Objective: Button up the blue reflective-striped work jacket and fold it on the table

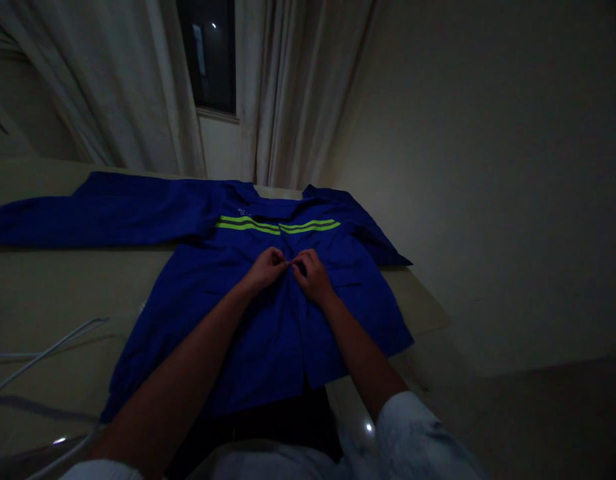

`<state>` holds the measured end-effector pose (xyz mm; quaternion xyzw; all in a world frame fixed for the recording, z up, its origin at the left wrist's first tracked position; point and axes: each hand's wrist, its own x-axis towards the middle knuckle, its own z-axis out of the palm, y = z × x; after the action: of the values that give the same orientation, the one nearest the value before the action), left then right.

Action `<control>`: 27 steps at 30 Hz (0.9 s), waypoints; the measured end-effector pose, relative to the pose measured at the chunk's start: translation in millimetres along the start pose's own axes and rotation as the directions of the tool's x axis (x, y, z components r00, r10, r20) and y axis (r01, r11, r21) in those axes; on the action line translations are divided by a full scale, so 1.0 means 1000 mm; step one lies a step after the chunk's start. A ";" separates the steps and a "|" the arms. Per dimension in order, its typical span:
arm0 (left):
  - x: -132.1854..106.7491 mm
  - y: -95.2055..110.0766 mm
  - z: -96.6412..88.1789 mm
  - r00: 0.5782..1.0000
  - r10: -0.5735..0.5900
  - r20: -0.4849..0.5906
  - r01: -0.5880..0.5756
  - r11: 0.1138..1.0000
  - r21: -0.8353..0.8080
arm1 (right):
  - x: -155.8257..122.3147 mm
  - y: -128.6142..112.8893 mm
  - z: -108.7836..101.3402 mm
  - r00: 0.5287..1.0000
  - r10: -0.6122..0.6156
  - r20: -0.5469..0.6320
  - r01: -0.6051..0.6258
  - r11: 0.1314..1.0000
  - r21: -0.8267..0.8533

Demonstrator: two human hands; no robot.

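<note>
A blue work jacket point(268, 333) lies spread flat on the table, front up, with its left sleeve stretched out to the far left. Two yellow-green reflective stripes point(278, 227) cross its chest. My left hand point(268, 268) and my right hand point(313, 277) meet at the middle of the jacket's front opening point(292, 313), fingertips pinching the cloth on either side. A small fastening may sit between my fingers, but my fingers hide it. Both forearms reach forward over the lower jacket.
A pale table point(53, 293) carries the jacket, and thin white cables point(48, 353) lie on it at the left. Its right edge point(428, 313) runs close to the jacket. White curtains point(288, 87) and a dark window point(208, 53) stand beyond, with a wall at the right.
</note>
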<state>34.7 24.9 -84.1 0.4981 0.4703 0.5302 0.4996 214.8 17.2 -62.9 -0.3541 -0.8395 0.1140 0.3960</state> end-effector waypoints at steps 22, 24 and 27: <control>-0.001 -0.003 0.001 1.000 -0.014 0.016 0.012 0.994 0.113 | 0.000 0.005 0.001 0.996 -0.033 0.079 0.035 0.999 -0.021; 0.000 -0.006 0.002 1.000 0.009 0.004 -0.009 0.990 0.141 | 0.000 0.005 0.002 0.997 -0.022 0.072 0.025 0.999 -0.040; 0.001 -0.007 0.003 1.000 0.004 -0.010 -0.003 0.992 0.127 | 0.000 0.001 0.002 0.997 -0.022 0.075 0.028 0.996 -0.088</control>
<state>38.0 26.6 -90.9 0.5272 0.5046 0.5026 0.4635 214.1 18.6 -64.5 -0.3563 -0.8622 0.0847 0.3501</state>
